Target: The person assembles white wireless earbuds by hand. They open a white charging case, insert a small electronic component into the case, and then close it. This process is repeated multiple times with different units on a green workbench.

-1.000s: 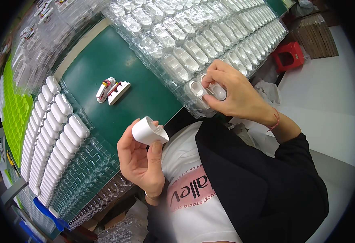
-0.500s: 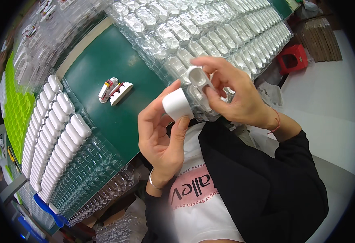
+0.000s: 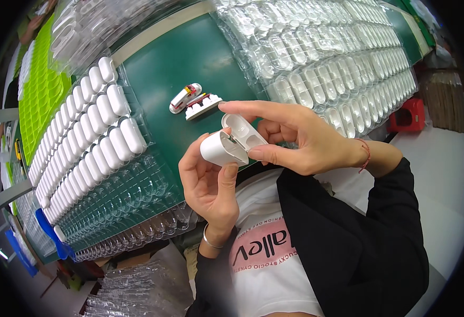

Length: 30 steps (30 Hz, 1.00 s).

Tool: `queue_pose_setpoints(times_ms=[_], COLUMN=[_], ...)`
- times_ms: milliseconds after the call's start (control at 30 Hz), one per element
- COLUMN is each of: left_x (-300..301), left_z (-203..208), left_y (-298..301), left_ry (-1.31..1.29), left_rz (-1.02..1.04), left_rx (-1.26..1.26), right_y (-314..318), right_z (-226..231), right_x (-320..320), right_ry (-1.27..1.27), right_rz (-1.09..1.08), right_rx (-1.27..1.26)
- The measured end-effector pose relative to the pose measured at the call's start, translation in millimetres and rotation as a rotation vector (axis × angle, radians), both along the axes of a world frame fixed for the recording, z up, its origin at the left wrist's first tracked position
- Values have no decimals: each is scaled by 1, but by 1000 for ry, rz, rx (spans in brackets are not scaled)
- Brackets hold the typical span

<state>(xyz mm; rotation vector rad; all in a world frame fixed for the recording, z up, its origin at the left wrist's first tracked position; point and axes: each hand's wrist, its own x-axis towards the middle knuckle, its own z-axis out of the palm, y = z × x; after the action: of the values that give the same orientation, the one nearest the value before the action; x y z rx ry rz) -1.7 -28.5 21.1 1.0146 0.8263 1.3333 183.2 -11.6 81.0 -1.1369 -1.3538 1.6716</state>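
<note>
My left hand (image 3: 210,193) holds a smooth white earbud case shell (image 3: 217,150) between thumb and fingers, its open side turned toward my right hand. A white piece with two rounded hollows, like an earbud case lid (image 3: 242,130), is pinched between the thumb and fingers of my right hand (image 3: 314,138). The two pieces meet at their edges, with the lid tilted up from the shell; whether they are joined is hidden. Beyond my hands on the green table (image 3: 189,50) lie a small white assembly with red and yellow parts (image 3: 186,98) and a scalloped white piece (image 3: 204,108).
At the left, white case shells (image 3: 97,113) stand in rows in clear plastic trays (image 3: 121,185). More trays of hollow white pieces (image 3: 316,79) cover the right side. Beyond them are a red stool (image 3: 407,116) and stacked cardboard (image 3: 443,100). Green honeycomb sheets (image 3: 41,90) hang at far left.
My right hand has brought the lid from above the trays to the shell, so they now touch. The shell has tipped to show its opening. The whole view has shifted.
</note>
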Motion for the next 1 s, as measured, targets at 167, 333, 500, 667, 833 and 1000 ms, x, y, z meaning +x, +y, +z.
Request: queue_pose_setpoints(times_ms=[167,333,500,667,833,1000], left_x=[-1,-2,-3,-1,-5,-11], left_z=[-3,-4,-4,0,1,3], left_y=[0,4,6,8,9,7], left_ry=[31,13,29,-26,-76,-167], left_rz=[20,2,-10,-8,6,-57], left_rx=[26,5,-13,-32,-78,-183], right_y=[1,1,2,4,4,3], right_z=[-9,-14,-16,-16,-12,-10], right_x=[-7,-8,-8,-9,-6,-6], right_ry=[-87,-124,-134,-143,-211,-23], right_rz=[-50,-62,-66,-50,5,8], right_rx=[155,173,179,236,243,26])
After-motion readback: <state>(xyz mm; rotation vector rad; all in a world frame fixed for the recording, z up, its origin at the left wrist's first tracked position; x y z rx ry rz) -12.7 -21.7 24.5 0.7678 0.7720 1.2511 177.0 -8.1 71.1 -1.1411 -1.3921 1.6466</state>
